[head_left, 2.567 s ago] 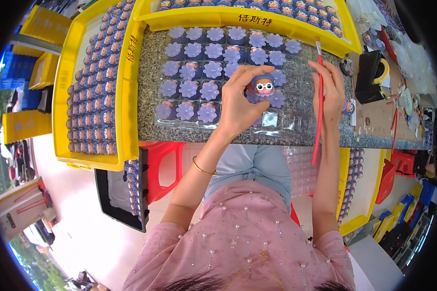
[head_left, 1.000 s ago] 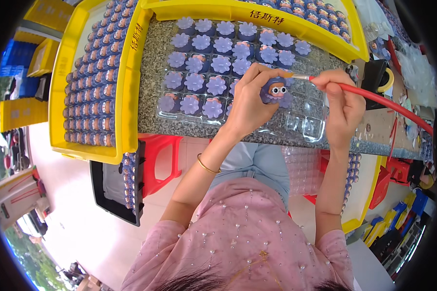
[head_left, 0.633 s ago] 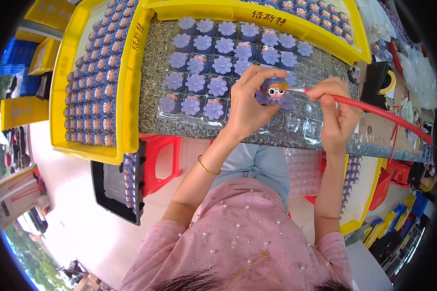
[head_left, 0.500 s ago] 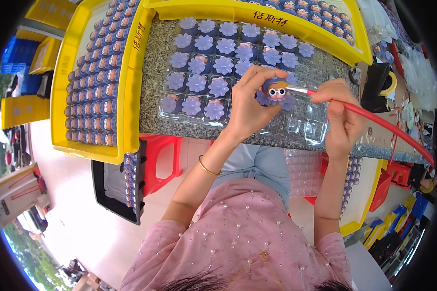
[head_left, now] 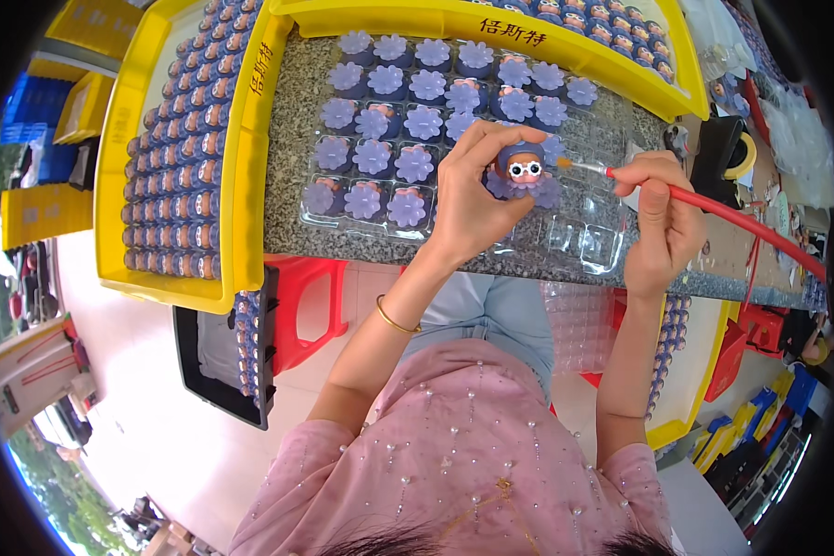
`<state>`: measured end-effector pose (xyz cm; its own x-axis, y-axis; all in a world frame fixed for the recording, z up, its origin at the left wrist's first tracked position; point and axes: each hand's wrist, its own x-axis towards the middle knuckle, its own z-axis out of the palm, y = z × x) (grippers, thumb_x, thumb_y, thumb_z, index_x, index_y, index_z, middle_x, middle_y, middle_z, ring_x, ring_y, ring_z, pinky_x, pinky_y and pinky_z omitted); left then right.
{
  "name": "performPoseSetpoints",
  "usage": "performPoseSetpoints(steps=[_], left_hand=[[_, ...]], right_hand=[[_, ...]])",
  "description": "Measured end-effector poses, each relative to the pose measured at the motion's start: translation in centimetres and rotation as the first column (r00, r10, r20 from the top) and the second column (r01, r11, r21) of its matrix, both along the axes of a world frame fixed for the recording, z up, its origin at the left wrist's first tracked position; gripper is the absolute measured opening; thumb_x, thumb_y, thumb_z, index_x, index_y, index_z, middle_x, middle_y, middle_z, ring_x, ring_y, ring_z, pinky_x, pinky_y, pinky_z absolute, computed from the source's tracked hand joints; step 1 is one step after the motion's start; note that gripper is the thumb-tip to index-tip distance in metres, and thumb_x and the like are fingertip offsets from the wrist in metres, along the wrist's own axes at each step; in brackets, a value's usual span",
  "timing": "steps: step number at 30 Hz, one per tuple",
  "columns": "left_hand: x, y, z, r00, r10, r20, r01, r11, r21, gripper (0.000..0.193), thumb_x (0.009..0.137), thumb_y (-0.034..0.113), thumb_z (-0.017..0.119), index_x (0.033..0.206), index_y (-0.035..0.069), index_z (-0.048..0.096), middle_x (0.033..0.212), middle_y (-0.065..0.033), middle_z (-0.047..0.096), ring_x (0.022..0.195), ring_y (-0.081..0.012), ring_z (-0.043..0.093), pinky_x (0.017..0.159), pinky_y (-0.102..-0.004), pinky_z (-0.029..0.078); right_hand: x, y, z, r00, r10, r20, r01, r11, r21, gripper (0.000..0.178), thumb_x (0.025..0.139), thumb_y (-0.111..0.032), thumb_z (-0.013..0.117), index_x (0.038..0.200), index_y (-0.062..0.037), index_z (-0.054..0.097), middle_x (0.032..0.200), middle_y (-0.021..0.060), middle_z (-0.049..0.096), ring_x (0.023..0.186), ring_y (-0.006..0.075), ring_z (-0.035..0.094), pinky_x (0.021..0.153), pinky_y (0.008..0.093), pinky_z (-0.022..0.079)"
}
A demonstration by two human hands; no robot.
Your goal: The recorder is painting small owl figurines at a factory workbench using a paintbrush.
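My left hand [head_left: 468, 190] is closed on a small doll figurine [head_left: 525, 167] with a blue hat, brown hair and white-rimmed glasses, thumb below and fingers over its top. Its face is turned upward. My right hand [head_left: 663, 222] grips a paintbrush [head_left: 746, 215] with a long red handle. The brown bristles point at the figurine and sit just to the right of its head, apart from it. Beneath both hands lies a clear plastic tray [head_left: 579, 243]. Several blue figurines [head_left: 413, 165] with pale purple flower-shaped parts uppermost fill its left and far pockets.
A yellow bin [head_left: 248, 185] with rows of figurines stands at the left, and another yellow bin [head_left: 584, 57] lies along the back. The grey speckled tabletop [head_left: 292, 139] carries the tray. At the right are a tape roll [head_left: 743, 159] and plastic bags. A red stool [head_left: 308, 306] is below.
The brush tip has drawn back to the right, off the figurine's head, as my right hand moved slightly right. My left hand has shifted the figurine only a little.
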<state>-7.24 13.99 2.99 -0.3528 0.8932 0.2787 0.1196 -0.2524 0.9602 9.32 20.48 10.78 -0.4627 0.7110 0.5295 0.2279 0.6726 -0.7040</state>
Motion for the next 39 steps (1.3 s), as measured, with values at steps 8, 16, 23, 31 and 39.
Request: performPoseSetpoints(steps=[8, 16, 23, 31, 39], left_hand=[[0.0, 0.0, 0.2, 1.0, 0.001, 0.017, -0.001, 1.0, 0.008, 0.056, 0.057, -0.017, 0.062, 0.111, 0.0, 0.061, 0.104, -0.0052, 0.054, 0.09, -0.0107, 0.057, 0.081, -0.0226, 0.047], [0.0, 0.0, 0.0, 1.0, 0.004, 0.001, -0.004, 1.0, 0.019, 0.056, 0.058, -0.016, 0.063, 0.111, 0.0, 0.061, 0.104, -0.0053, 0.053, 0.089, -0.0102, 0.057, 0.08, -0.0228, 0.047], [0.4, 0.3, -0.3, 0.995, 0.094, 0.028, -0.095, 0.993, 0.07, 0.05, 0.055, -0.008, 0.069, 0.102, 0.009, 0.067, 0.094, -0.0059, 0.059, 0.078, -0.0159, 0.059, 0.064, -0.0256, 0.047], [0.1, 0.1, -0.3, 1.0, 0.016, -0.015, -0.015, 0.999, 0.049, 0.057, 0.057, -0.018, 0.064, 0.111, 0.001, 0.062, 0.107, -0.0066, 0.054, 0.092, -0.0114, 0.058, 0.079, -0.0232, 0.048], [0.0, 0.1, -0.3, 0.973, -0.064, 0.223, 0.049, 0.996, 0.069, 0.061, 0.062, -0.021, 0.063, 0.119, -0.002, 0.054, 0.117, -0.0092, 0.056, 0.091, -0.0092, 0.056, 0.081, -0.0244, 0.048]], right_hand=[[-1.6, -1.4, -1.8, 0.984, -0.018, -0.176, -0.038, 0.95, -0.31, 0.011, 0.091, -0.003, 0.053, 0.094, 0.0017, 0.062, 0.098, 0.0106, 0.065, 0.088, 0.0133, 0.058, 0.08, 0.0246, 0.043], [-2.3, -2.1, -4.5, 0.943, 0.075, -0.323, -0.235, 0.839, -0.491, 0.012, 0.088, 0.002, 0.052, 0.099, 0.0001, 0.057, 0.104, 0.0138, 0.063, 0.098, 0.0162, 0.057, 0.09, 0.0282, 0.041], [-2.2, -2.1, -5.0, 0.906, 0.071, -0.417, -0.316, 0.768, -0.557, 0.014, 0.084, 0.003, 0.053, 0.097, -0.0031, 0.053, 0.105, 0.0147, 0.061, 0.102, 0.0178, 0.054, 0.094, 0.0305, 0.037], [-2.0, -2.0, -5.2, 0.901, 0.069, -0.429, -0.331, 0.747, -0.576, 0.014, 0.084, 0.001, 0.054, 0.097, -0.0041, 0.052, 0.105, 0.0152, 0.061, 0.1, 0.017, 0.053, 0.092, 0.0301, 0.037], [-1.3, -0.9, -3.7, 0.922, -0.043, -0.386, -0.172, 0.846, -0.505, 0.017, 0.093, -0.006, 0.052, 0.108, -0.0004, 0.056, 0.102, 0.0142, 0.065, 0.096, 0.0157, 0.058, 0.089, 0.0297, 0.043]])
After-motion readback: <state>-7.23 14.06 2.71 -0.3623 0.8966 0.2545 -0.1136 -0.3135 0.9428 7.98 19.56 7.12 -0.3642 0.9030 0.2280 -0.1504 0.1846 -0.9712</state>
